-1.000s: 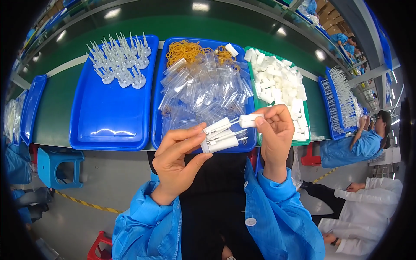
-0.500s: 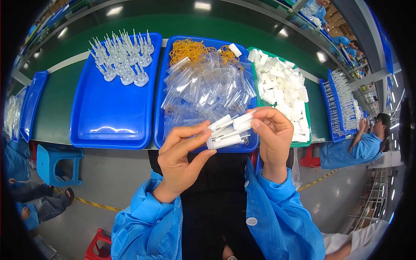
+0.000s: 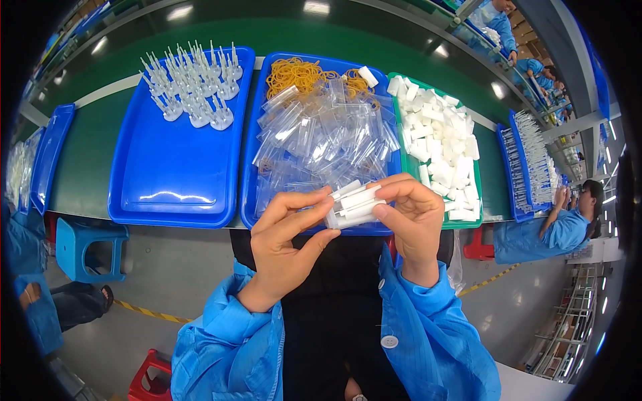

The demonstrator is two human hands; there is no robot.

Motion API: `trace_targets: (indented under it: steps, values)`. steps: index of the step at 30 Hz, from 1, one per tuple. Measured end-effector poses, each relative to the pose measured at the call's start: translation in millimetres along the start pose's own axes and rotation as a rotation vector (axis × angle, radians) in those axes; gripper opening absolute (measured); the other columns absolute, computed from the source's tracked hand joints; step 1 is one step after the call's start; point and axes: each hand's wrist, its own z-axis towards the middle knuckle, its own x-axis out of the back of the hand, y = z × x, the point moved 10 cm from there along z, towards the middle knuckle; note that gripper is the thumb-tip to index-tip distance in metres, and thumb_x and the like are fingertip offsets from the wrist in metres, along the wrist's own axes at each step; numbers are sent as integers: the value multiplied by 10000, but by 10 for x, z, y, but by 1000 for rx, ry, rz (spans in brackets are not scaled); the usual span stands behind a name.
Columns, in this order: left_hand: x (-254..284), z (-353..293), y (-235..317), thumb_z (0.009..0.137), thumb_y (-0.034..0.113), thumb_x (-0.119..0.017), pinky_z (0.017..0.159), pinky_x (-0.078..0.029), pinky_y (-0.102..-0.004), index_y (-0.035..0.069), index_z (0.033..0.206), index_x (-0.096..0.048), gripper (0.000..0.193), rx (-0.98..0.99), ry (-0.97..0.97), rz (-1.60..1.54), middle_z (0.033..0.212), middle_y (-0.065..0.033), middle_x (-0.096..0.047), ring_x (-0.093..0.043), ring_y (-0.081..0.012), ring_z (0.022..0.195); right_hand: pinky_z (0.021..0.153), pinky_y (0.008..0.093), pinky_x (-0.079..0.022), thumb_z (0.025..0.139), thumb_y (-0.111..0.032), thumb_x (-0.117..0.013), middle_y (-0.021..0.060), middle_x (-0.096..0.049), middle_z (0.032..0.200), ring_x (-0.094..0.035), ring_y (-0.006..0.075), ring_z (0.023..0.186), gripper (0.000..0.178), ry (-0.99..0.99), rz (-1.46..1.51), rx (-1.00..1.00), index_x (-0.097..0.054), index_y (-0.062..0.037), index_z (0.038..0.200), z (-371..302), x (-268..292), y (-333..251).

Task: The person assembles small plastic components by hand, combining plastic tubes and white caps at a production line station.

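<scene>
In front of my chest, both hands hold a small pronged plastic part (image 3: 332, 218) with several white foam pieces (image 3: 360, 199) over its prongs. My left hand (image 3: 284, 244) is closed, its thumb and fingers pinching the part at its base. A white foam piece sits in the pinch of my right hand (image 3: 416, 224), at the right end of the cluster. How far each piece covers its prong is partly hidden by my fingers. Just beyond my hands is a blue tray (image 3: 249, 200) of clear plastic sleeves (image 3: 321, 140) and yellow rubber bands (image 3: 294, 75).
To the left, another blue tray (image 3: 170, 160) carries upright pronged parts (image 3: 194, 80). White foam pieces (image 3: 438, 144) fill a green tray (image 3: 468, 220) on the right. A blue stool (image 3: 90, 247) and red stools (image 3: 150, 377) stand on the floor. A co-worker (image 3: 548, 217) sits at far right.
My right hand has moved slightly left and closer to my left hand, bringing its foam piece in line with the others on the pronged part.
</scene>
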Motion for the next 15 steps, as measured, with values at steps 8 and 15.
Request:
trace_targets:
  steps: [8,15]
  values:
    - [-43,-9,5,716,-96,-747,869,-571,-305,2,1115,-671,418,56,-39,-6,1130,-136,-597,-634,-253,1052,873,347,-451,715,38,-736,161,-665,1044,-637,227,927,205,-122,-425,301,-684,14,912,-71,-131,-338]
    - [-1,5,-31,739,-110,-725,894,-567,-353,-24,1091,-648,370,82,-14,-129,1173,-155,-548,-597,-275,1115,698,248,-447,797,-11,-662,74,-639,873,-612,130,768,188,213,-483,164,-656,9,984,-24,751,-489]
